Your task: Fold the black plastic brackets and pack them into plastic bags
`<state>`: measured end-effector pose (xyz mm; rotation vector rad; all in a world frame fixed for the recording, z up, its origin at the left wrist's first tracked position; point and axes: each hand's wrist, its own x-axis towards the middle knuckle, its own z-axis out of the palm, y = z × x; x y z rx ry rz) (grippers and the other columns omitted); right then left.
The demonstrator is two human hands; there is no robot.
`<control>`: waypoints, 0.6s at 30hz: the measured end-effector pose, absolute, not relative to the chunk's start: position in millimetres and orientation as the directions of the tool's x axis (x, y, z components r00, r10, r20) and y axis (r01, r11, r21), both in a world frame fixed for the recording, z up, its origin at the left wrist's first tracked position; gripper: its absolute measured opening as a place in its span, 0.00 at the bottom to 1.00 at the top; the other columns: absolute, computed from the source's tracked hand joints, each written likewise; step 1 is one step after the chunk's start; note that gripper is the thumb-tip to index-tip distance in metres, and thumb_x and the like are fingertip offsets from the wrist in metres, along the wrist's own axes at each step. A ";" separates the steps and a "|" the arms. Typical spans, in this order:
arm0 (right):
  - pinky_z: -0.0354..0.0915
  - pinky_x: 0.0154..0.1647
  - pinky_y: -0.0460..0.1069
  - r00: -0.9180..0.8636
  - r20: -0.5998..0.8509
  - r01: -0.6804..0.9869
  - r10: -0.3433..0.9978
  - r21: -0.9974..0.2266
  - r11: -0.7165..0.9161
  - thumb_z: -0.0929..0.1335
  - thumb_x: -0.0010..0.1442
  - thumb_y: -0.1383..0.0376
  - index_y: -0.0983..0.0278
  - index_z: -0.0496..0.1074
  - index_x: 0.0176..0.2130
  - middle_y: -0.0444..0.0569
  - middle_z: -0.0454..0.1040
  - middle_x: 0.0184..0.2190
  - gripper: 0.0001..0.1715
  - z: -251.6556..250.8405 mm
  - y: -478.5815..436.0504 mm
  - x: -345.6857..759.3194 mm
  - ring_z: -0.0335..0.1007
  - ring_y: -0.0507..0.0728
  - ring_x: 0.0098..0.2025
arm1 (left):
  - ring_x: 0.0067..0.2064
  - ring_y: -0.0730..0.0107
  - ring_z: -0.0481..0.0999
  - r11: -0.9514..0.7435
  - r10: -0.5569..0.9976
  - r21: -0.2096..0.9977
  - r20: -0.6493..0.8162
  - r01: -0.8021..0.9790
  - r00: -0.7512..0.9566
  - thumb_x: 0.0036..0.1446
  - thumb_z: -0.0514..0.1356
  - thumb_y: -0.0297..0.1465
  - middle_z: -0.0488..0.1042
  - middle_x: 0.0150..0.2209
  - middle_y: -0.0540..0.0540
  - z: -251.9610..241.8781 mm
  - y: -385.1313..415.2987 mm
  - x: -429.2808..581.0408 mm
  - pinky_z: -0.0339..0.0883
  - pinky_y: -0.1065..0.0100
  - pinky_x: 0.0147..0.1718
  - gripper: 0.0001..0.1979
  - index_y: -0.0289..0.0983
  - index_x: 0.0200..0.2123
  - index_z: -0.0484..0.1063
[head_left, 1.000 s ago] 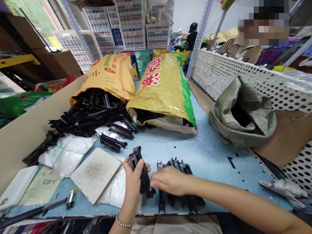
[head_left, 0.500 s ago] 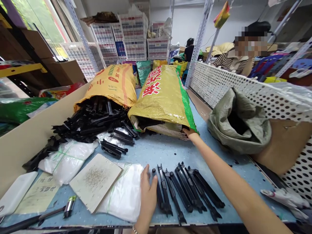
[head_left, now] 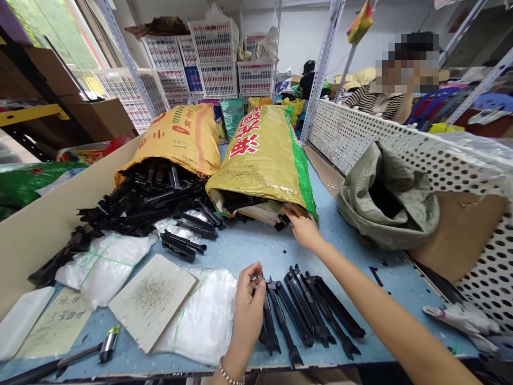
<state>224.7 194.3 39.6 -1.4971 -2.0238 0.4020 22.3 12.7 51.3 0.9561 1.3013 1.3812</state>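
My right hand [head_left: 303, 225] is at the lower right mouth of a yellow-green woven sack [head_left: 264, 152]. Its fingers are closed on a small black piece [head_left: 281, 221], partly hidden by them. Near the front edge, my left hand [head_left: 247, 302] has its fingers curled around the upper end of a black plastic part [head_left: 267, 329], mostly covered by the hand. To its right, several long, slim black parts with forked ends [head_left: 306, 307] lie side by side on the blue tabletop [head_left: 244, 243]. Dark contents show inside the sack's opening.
An orange sack [head_left: 180, 141] spills a heap of black parts [head_left: 160, 198] at left. Bundled clear bags [head_left: 208, 315], a square board [head_left: 152, 299] and a hammer [head_left: 108, 345] lie nearer. A grey-green bag [head_left: 388, 203] stands by the perforated partition [head_left: 360, 136]; a person [head_left: 372, 101] sits beyond.
My right hand has come partly out of the sack's mouth, with a small black piece now at its fingers. My left hand's fingers have curled in around a black part.
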 end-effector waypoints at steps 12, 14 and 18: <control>0.62 0.58 0.58 -0.488 0.511 0.456 0.707 -0.542 0.706 0.64 0.60 0.69 0.63 0.65 0.51 0.57 0.70 0.51 0.18 77.6 99.4 140.9 0.63 0.60 0.57 | 0.45 0.56 0.77 0.343 0.914 0.566 -0.385 -0.749 0.127 0.51 0.60 0.53 0.77 0.42 0.37 67.8 24.6 -8.3 0.69 0.56 0.48 0.28 0.34 0.42 0.75; 0.62 0.59 0.57 -0.623 0.534 0.271 0.572 -0.538 0.798 0.60 0.61 0.74 0.63 0.66 0.52 0.55 0.71 0.51 0.20 82.6 57.5 135.3 0.60 0.58 0.60 | 0.44 0.55 0.78 0.415 0.884 0.492 -0.417 -0.765 0.211 0.50 0.59 0.55 0.78 0.39 0.38 72.8 24.3 -13.2 0.71 0.56 0.45 0.30 0.35 0.44 0.75; 0.68 0.51 0.50 -0.695 0.313 0.260 0.647 -0.730 0.632 0.56 0.64 0.74 0.60 0.67 0.50 0.49 0.74 0.45 0.20 100.4 32.0 150.8 0.71 0.53 0.50 | 0.34 0.58 0.79 0.418 0.863 0.663 -0.502 -0.621 0.046 0.49 0.62 0.51 0.78 0.31 0.41 76.4 5.2 -17.8 0.72 0.63 0.32 0.29 0.33 0.44 0.73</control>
